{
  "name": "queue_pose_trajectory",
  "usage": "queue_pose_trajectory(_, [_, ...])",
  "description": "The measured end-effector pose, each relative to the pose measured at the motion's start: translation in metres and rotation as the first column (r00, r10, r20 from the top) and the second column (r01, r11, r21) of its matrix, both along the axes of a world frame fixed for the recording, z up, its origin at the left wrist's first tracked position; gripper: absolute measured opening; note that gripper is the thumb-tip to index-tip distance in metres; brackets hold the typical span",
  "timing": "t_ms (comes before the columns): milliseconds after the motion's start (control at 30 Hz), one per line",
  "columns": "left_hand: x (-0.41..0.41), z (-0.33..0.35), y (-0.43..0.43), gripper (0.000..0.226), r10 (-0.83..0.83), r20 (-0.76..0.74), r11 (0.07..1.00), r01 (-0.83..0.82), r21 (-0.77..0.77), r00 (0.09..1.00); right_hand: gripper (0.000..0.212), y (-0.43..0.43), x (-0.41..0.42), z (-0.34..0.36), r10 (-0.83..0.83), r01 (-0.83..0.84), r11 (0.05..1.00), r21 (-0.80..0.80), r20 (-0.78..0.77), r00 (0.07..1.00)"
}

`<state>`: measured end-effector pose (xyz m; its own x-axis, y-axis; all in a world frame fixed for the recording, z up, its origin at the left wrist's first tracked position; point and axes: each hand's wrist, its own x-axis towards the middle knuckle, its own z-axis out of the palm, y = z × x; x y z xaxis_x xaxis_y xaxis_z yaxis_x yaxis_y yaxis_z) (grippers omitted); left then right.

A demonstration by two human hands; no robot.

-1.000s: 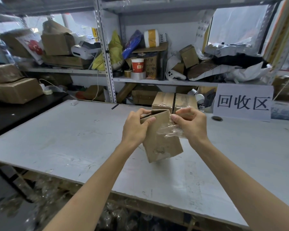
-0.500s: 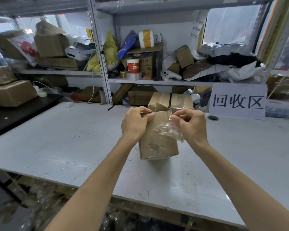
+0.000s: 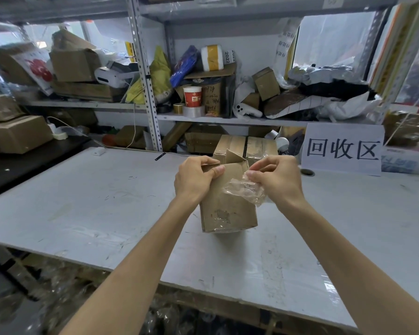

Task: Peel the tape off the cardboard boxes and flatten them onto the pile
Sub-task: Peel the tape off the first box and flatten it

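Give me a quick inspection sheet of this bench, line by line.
Surface: white table, scuffed and stained.
Job's things: small cardboard box upright on the table, top flap raised; crumpled clear tape beside its top; two more boxes behind it.
Clutter: paper cup and tape roll on the metal shelving.
Hands: left hand grips the box's top edge; right hand pinches the tape.
Cables: white cable hanging behind the table.
Surroundings: paper sign at the right; stacked boxes at the left.

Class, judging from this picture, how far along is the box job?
Done: a wad of clear tape is peeled loose and a top flap stands up. In hand: the left hand grips the cardboard box at its top edge; the right hand pinches the tape. Left: the box stands unflattened on the table.
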<state>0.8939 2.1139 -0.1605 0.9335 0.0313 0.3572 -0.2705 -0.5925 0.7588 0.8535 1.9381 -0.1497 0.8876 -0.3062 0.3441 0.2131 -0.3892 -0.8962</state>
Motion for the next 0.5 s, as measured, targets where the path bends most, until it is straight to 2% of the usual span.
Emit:
queue_pose_trajectory(167, [0.0,-0.005,0.006,0.036,0.009,0.009,0.997,-0.009,-0.082,1.0,0.01,0.0,-0.001,-0.006,0.056,-0.06,0.977,0.203,0.028,0.998])
queue_pose_trajectory(300, [-0.001,-0.013,0.004,0.044,-0.059,0.0,0.993,0.059,-0.1,0.998,0.009,-0.001,0.005,-0.014,-0.005,0.0,0.995,0.098,0.053,0.999])
queue_pose_trajectory(433, [0.0,-0.016,0.0,0.039,-0.111,0.015,0.99,0.112,-0.081,0.994,0.034,-0.004,0.011,-0.018,-0.053,0.053,0.997,-0.049,-0.002,0.999])
queue_pose_trajectory(500, [-0.002,-0.018,0.001,0.038,-0.171,-0.011,0.979,0.169,-0.111,0.985,0.033,-0.01,0.012,-0.017,-0.001,-0.001,0.999,-0.032,-0.056,0.998])
